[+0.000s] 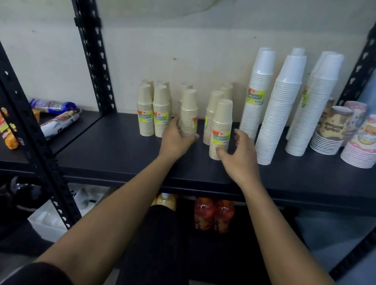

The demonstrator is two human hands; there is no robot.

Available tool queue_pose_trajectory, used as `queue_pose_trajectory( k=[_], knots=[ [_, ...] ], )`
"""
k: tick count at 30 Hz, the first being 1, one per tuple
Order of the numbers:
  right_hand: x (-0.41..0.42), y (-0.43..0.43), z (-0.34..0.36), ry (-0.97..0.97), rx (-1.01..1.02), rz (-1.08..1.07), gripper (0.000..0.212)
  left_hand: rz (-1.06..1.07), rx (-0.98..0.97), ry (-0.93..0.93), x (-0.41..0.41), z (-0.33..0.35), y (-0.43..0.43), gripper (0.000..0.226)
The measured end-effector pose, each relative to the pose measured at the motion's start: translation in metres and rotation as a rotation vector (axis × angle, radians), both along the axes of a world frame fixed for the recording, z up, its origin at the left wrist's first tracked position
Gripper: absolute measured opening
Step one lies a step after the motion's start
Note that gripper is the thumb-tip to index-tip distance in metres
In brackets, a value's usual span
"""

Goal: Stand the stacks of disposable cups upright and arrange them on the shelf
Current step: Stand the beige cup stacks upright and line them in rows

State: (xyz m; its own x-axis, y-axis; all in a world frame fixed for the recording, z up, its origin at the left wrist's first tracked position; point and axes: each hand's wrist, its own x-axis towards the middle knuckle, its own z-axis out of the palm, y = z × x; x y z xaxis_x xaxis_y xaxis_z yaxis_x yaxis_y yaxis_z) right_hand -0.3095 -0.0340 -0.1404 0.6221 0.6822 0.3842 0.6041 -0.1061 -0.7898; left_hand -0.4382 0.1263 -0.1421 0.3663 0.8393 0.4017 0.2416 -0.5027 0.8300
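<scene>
Shelf: a dark flat board (115, 147) on black metal posts, with a pale stained wall behind.
Writing: bright stickers on the cups, too blurry to read.
Cups: beige stacks (143, 111) stand upright in the middle; tall white stacks (278, 110) and picture cups (369, 143) stand to the right.
Left hand (176, 138): wrapped around one beige stack (188, 115).
Right hand (240, 152): fingers spread open, thumb touching the front beige stack (220, 129), not gripping it.
Nearby: snack packs (57, 114) at left; bottles (213, 214) underneath.
</scene>
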Motion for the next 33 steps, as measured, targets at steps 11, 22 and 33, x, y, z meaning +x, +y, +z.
queue_pose_trajectory(
  k=[11,22,33],
  knots=[
    [0.007,0.02,-0.007,0.03,0.104,0.047,0.065,0.13,0.013,-0.012,0.021,-0.002,0.014,0.078],
    [-0.009,0.021,-0.002,0.008,0.145,0.043,0.059,0.063,0.058,-0.054,-0.005,-0.001,0.008,0.06],
    [-0.073,0.077,0.012,0.035,0.107,0.135,0.058,0.076,0.141,0.053,-0.112,0.022,0.043,0.039]
  ],
)
